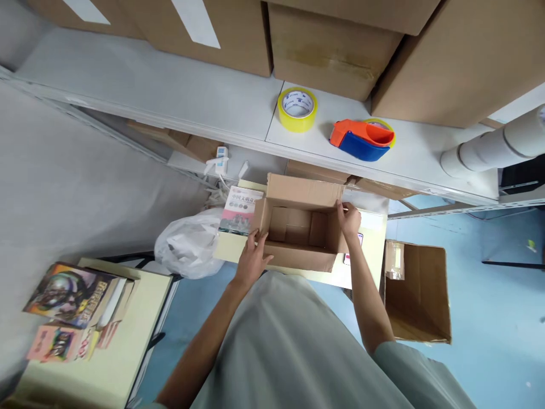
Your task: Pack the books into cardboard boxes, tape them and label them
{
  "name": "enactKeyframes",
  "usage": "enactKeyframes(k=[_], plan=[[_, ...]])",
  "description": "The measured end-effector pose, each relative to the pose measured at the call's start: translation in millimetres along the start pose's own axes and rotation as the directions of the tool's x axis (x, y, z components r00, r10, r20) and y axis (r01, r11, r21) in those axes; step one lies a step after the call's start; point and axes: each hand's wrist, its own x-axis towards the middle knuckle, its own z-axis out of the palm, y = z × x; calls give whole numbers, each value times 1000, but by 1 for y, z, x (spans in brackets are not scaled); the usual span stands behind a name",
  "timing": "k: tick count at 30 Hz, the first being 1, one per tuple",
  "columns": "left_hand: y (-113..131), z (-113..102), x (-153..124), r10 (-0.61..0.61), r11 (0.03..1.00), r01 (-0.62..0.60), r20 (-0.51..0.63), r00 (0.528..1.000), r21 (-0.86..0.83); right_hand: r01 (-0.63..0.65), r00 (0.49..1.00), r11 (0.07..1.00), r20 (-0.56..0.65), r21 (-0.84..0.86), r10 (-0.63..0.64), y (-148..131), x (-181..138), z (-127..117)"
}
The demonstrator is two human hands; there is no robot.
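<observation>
grey wall (93,153) at left | blue floor (489,318) | pale shelf (191,82) | cream side table (119,358)

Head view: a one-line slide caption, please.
Left hand and right hand at opposite ends of an open cardboard box on a pale table, beside a pink-and-white book.

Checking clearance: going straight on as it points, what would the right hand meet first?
The right hand would likely meet the far box flap first, though the depth there is unclear.

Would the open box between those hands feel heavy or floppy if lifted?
Probably light for its size: only bare cardboard shows inside the box. It shows no obvious sagging, so it should feel fairly stiff. The far flap, joined along one edge, may swing.
</observation>
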Motion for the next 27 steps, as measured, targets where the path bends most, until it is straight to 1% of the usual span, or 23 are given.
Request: enactKeyframes(k=[3,6,9,11,13,15,17,19,21,24,27], plan=[[0,0,9,6,999,-5,23,1000,-40,-59,998,995,-29,-85,57,-4,2,8],[-3,-2,14,15,996,-11,42,999,-90,-74,996,992,-52,-97,69,-5,1,9],[-9,-6,15,22,986,-13,51,998,-167,-84,996,993,-51,-83,80,-8,-3,2],[-16,-12,18,39,972,-27,45,998,-235,-61,997,997,-52,-51,59,-11,-11,-5],[-26,-21,23,40,952,-32,22,999,-304,-26,994,999,-111,-24,24,-18,-24,-14],[-42,-32,33,2,926,-6,-10,1000,-378,-3,978,1000,-209,-23,-2,-27,-42,-22],[-63,-44,46,-64,899,44,-30,998,-436,1,965,1000,-264,-29,-9,-38,-65,-29],[-89,-52,63,-146,894,117,-36,989,-432,2,970,1000,-242,-8,-4,-50,-91,-34],[-117,-57,80,-250,905,225,-25,968,-361,-11,982,1000,-189,14,13,-62,-116,-36],[-157,-54,105,-399,884,384,0,917,-266,-55,992,998,-111,17,57,-78,-152,-35],[-189,-47,124,-479,844,470,32,877,-259,-111,989,994,-102,5,111,-90,-182,-32]])
